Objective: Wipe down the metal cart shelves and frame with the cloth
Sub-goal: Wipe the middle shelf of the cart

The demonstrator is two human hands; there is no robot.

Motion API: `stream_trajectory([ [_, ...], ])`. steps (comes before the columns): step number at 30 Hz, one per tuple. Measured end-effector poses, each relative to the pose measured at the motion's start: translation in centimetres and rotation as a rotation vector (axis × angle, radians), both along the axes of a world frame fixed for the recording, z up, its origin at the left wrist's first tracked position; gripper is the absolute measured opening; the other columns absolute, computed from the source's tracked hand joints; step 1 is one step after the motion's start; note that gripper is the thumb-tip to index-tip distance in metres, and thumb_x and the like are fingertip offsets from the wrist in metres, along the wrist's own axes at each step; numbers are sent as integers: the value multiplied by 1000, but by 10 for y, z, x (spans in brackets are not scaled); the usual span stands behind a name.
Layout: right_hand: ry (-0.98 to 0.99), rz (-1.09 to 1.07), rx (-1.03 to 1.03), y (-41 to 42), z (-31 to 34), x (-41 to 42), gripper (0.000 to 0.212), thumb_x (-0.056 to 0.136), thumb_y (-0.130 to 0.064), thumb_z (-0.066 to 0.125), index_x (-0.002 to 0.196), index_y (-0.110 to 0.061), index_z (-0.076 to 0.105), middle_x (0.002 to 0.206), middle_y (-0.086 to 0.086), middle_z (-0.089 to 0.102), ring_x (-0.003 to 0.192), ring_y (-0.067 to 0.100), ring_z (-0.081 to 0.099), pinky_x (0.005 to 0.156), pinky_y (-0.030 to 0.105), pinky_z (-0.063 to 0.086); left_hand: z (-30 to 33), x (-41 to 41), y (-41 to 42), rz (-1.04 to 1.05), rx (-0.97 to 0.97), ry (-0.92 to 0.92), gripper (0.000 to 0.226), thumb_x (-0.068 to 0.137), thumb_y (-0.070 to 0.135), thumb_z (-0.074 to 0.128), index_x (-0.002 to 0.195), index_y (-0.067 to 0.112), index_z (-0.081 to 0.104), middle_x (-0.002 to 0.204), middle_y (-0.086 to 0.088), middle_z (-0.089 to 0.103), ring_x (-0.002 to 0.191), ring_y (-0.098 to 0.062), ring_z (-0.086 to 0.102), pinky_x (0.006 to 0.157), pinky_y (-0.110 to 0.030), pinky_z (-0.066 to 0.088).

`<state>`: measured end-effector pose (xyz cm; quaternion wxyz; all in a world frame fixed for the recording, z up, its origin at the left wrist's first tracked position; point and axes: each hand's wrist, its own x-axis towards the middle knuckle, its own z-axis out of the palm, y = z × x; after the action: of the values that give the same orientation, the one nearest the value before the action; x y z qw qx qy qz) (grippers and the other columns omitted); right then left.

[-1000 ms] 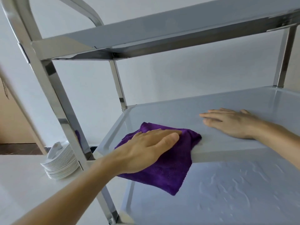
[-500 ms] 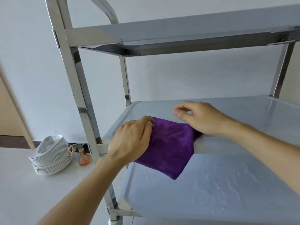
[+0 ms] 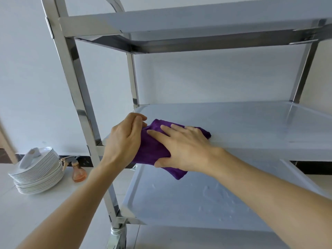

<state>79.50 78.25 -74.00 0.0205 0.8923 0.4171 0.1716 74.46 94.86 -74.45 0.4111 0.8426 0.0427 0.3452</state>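
My right hand (image 3: 183, 150) lies flat on the purple cloth (image 3: 154, 150), fingers straight and spread, thumb along the cloth's lower edge, pressing it onto the front lip of the cart's middle shelf (image 3: 251, 126). My left hand (image 3: 125, 141) sits just to the left of it, fingers curled over the cloth's left edge and gripping the fabric there. The two hands nearly touch across the cloth.

The cloth is bunched at the middle shelf's front left corner, part of it resting on the shelf surface and part hanging over the front edge, with one corner drooping toward the bottom shelf (image 3: 197, 203) below. That bottom shelf carries scattered water droplets and wet streaks.

Above the middle shelf is the top shelf (image 3: 197, 20), seen from underneath. The front left upright (image 3: 79, 105) of the frame stands just left of my left hand, and the rear uprights rise behind the middle shelf against a pale wall.

Left of the cart, on the white floor, a stack of white plates (image 3: 38, 175) sits with a small white object resting on top. Between that stack and the front left upright stands a small spray bottle (image 3: 77, 169) holding orange liquid.
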Motion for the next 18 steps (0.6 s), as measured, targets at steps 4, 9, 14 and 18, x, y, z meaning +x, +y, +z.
stream_trajectory([
  [4, -51, 40, 8, -23, -2, 5, 82, 86, -68, 53, 153, -43, 13, 155, -4, 35, 141, 22, 35, 102, 42, 40, 3, 1, 6, 19, 42, 99, 40, 87, 51, 29, 94, 43, 68, 89, 30, 70, 100, -3, 62, 94, -41, 47],
  [9, -44, -9, 30, -86, -4, 14, 80, 87, -66, 53, 151, -54, 6, 163, -16, 19, 149, 9, 22, 108, 34, 36, -3, 6, 7, 110, 277, 123, 40, 88, 52, 28, 88, 41, 67, 87, 23, 68, 87, -10, 61, 79, -37, 47],
  [14, -88, -116, 32, -166, -3, 14, 82, 84, -52, 63, 150, -55, 15, 159, -25, 23, 146, 1, 29, 108, 31, 41, -16, 11, 5, 183, 530, 27, 32, 93, 43, 33, 88, 39, 64, 96, 23, 64, 92, -8, 54, 70, -34, 46],
  [18, -168, -172, 90, -223, -8, 14, 89, 69, -32, 84, 148, -37, 43, 148, -11, 50, 130, 16, 56, 94, 41, 55, -15, 14, 6, 184, 556, 37, 30, 98, 40, 35, 90, 39, 64, 101, 23, 63, 93, -10, 53, 68, -33, 40],
])
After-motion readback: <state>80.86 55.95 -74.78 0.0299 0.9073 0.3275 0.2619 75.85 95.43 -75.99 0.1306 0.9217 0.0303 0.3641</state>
